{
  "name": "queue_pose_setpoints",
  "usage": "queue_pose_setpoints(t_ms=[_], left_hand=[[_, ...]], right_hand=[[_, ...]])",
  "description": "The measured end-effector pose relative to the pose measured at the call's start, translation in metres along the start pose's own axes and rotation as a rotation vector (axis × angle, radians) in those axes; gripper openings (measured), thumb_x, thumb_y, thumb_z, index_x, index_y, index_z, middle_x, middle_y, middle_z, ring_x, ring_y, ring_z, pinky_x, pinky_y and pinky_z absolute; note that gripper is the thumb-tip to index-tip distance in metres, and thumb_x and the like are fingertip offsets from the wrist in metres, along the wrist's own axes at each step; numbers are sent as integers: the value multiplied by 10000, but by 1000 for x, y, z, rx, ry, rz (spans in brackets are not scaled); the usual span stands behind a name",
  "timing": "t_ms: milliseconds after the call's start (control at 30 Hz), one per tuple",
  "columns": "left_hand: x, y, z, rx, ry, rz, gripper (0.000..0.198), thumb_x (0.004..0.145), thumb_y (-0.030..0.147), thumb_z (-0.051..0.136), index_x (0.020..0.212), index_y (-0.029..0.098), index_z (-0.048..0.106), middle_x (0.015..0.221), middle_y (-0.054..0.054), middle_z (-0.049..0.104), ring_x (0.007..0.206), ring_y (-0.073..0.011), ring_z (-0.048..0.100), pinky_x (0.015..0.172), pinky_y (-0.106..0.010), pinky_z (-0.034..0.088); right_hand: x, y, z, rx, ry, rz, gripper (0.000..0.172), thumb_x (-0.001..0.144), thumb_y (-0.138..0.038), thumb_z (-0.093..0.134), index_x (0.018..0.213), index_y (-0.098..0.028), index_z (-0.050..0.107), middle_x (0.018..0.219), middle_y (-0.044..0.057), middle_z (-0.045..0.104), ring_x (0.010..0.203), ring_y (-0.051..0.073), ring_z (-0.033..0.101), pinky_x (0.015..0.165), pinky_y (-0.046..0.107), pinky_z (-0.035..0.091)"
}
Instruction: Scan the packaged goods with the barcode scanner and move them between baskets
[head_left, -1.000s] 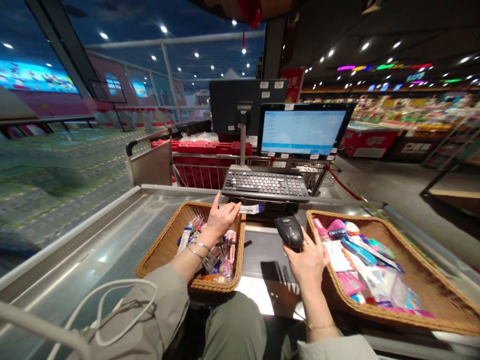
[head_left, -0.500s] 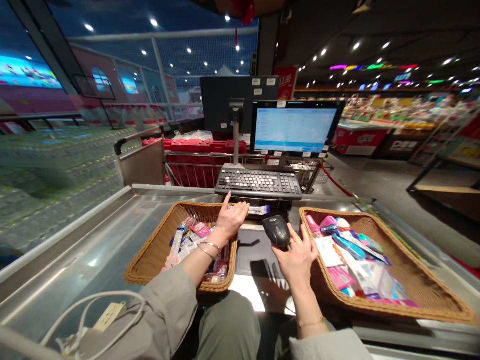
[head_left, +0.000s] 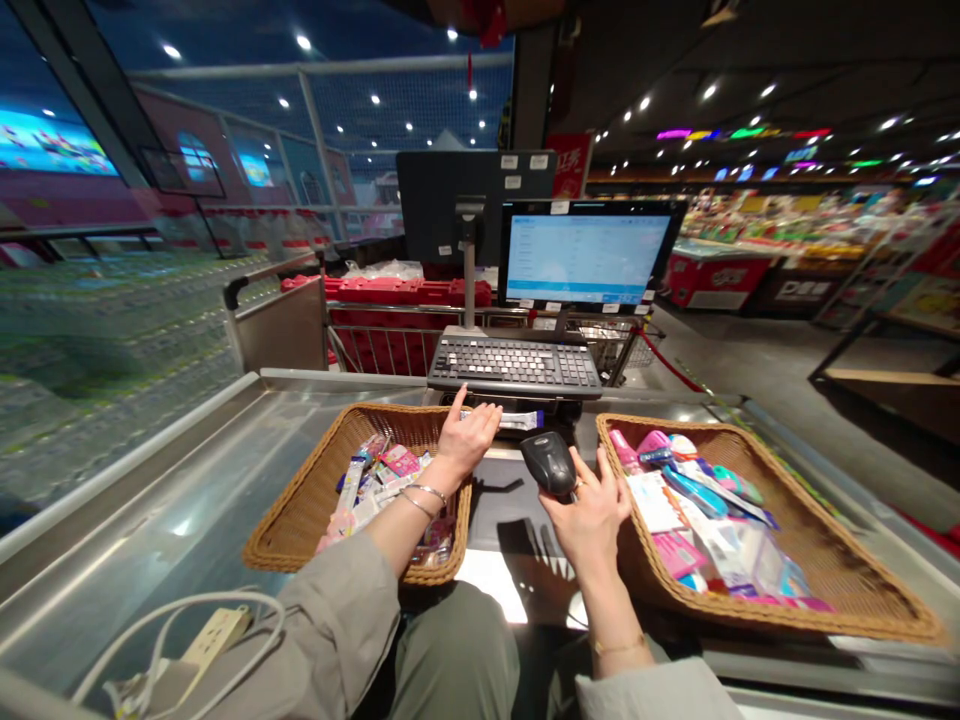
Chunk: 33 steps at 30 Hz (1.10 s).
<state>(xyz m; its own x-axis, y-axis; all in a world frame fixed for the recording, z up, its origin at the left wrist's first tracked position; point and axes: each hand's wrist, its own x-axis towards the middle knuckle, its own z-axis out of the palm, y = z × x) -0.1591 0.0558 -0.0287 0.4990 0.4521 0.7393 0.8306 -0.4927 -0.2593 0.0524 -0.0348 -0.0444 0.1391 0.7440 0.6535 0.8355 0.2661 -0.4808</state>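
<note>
My left hand (head_left: 469, 437) is closed on a slim white packet with a blue end (head_left: 523, 420); the packet sticks out to the right, just below the keyboard. The index finger points up towards the keyboard's lower edge. In my right hand (head_left: 589, 510) is a black barcode scanner (head_left: 549, 462), its head tilted towards the upper left, near the packet. Fingers hide most of its handle. Below my left hand, a wicker basket (head_left: 289, 510) holds small packaged goods. Right of my right hand stands another wicker basket (head_left: 874, 585) with packaged goods, several of them pink and blue.
A keyboard (head_left: 517, 362) sits in front of a lit monitor (head_left: 585, 260). Metal counter surface (head_left: 180, 480) extends to the left. A power strip (head_left: 214, 645) with white cables lies at the lower left. Beyond the counter stands a shopping cart (head_left: 379, 335).
My left hand and the packet have shifted very slightly to the right. The scanner stays in my right hand, almost unmoved. The whole view has moved a little.
</note>
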Motion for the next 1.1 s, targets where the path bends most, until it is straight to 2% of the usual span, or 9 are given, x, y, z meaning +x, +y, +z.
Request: queue_pose_setpoints(t_ms=[200, 367, 633, 733, 900, 1100], left_hand=[[2, 2, 0, 34, 14, 11, 307, 995, 161, 468, 1266, 159, 611, 1161, -116, 735, 1043, -227, 716, 1225, -637, 152], [4, 3, 2, -7, 7, -11, 324, 1001, 183, 454, 1289, 174, 602, 1158, -121, 736, 1034, -231, 719, 1225, -646, 120], [10, 7, 3, 31, 27, -7, 297, 1010, 211, 448, 1257, 191, 611, 1139, -102, 746, 1030, -222, 721, 1229, -639, 117], [13, 10, 1, 23, 37, -11, 284, 1008, 208, 456, 1237, 186, 622, 1136, -97, 747, 1040, -219, 717, 1229, -632, 129], [17, 16, -3, -24, 46, -7, 275, 997, 194, 479, 1225, 166, 630, 1141, -102, 745, 1057, -220, 711, 1226, -621, 165], [29, 30, -6, -12, 83, 19, 282, 1006, 200, 459, 1231, 180, 627, 1138, -94, 747, 1043, -218, 717, 1233, -619, 140]], right_hand=[[0, 0, -1, 2, -11, -20, 189, 764, -360, 622, 871, -238, 720, 1235, 66, 688, 1382, 332, 368, 1060, 558, 208], [-1, -1, -3, 8, -8, -24, 188, 767, -363, 617, 871, -251, 725, 1221, 48, 696, 1381, 321, 374, 1067, 544, 199], [1, -3, -9, 0, -29, -12, 243, 776, -373, 582, 921, -248, 732, 1221, 54, 695, 1379, 324, 371, 1073, 545, 196], [3, -3, -14, -5, 6, -9, 242, 786, -373, 571, 905, -230, 726, 1238, 66, 686, 1373, 326, 378, 1078, 542, 205], [4, 1, -27, -37, 111, 26, 329, 796, -400, 564, 1006, -191, 707, 1257, 106, 670, 1371, 325, 391, 1080, 531, 218], [3, 12, -44, -80, 187, 98, 392, 812, -449, 556, 1069, -189, 700, 1233, 105, 681, 1364, 330, 402, 1087, 530, 218]])
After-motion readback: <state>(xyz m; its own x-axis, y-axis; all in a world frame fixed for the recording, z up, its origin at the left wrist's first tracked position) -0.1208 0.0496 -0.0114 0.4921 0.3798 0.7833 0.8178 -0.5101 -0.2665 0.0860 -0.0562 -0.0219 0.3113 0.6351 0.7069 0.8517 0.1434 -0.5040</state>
